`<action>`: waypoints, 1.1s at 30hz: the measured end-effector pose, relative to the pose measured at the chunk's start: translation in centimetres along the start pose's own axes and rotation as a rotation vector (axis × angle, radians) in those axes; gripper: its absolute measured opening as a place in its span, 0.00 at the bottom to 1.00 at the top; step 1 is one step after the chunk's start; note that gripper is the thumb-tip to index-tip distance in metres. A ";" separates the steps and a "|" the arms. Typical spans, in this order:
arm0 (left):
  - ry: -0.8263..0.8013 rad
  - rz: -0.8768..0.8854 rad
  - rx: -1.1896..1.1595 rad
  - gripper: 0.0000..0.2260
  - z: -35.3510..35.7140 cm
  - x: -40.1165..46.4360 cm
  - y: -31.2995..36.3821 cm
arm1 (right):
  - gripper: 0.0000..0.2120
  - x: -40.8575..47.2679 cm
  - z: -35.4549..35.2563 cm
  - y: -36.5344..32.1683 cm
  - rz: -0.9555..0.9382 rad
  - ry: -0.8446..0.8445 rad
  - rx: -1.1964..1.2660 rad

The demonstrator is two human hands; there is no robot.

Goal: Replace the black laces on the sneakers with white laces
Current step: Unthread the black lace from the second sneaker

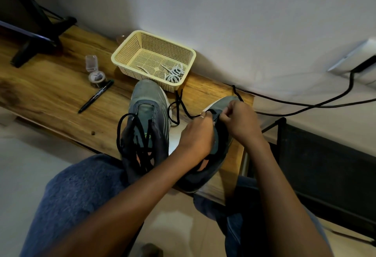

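Sneakers: two grey ones lie on the wooden counter [61, 102], toes pointing toward the wall. The left sneaker [145, 126] sits at frame centre with its black lace [140, 134] pulled loose and piled over the tongue and collar. The right sneaker [213, 140] lies just right of centre, tilted, largely covered by both hands. The left hand [198, 134] rests on its upper, fingers curled at the eyelet area; a ring shows on one finger. The right hand [241, 121] is just beside it, fingers pinched tight on a second black lace [181, 104], which trails off the shoe to the left across the counter and also upward past the toe.

A cream basket [122, 53] stands in the upper middle against the wall, touching the left sneaker's toe; the white laces [175, 73] lie bundled in its right corner. Left of the basket sit a small clear box [91, 62], a tape roll [96, 77] and a black pen [95, 96]. A black cable [305, 105] runs along the wall at right. Blue-jeaned knees [77, 195] fill the lower frame.
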State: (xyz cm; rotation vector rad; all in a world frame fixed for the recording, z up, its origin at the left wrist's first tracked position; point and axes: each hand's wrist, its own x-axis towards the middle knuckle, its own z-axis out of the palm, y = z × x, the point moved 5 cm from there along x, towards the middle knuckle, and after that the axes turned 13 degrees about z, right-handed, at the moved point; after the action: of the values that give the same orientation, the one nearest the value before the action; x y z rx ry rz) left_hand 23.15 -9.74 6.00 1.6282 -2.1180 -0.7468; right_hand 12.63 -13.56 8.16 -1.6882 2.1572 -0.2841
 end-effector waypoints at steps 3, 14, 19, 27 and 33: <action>-0.013 -0.039 -0.045 0.10 0.0 0.0 -0.3 | 0.04 0.1 -0.3 0.1 -0.005 -0.012 0.062; 0.028 -0.136 -0.119 0.11 -0.7 0.5 -1.5 | 0.14 -1.5 -2.4 -1.1 -0.036 -0.444 0.612; 0.005 -0.136 -0.112 0.10 -0.7 0.7 -1.5 | 0.10 -0.7 -2.8 0.0 -0.039 -0.326 0.526; -0.041 -0.102 -0.043 0.10 -0.4 0.6 -1.1 | 0.10 -1.0 -0.5 -0.5 -0.007 -0.126 -0.179; -0.030 -0.092 -0.034 0.10 -0.3 0.5 -1.1 | 0.06 -0.1 0.9 -0.3 -0.009 -0.067 -0.203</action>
State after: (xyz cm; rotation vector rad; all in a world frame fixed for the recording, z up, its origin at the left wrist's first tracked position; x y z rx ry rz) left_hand 24.01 -10.50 5.52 1.7164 -2.0514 -0.8364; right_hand 13.29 -13.46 7.48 -1.7883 2.1923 -0.0101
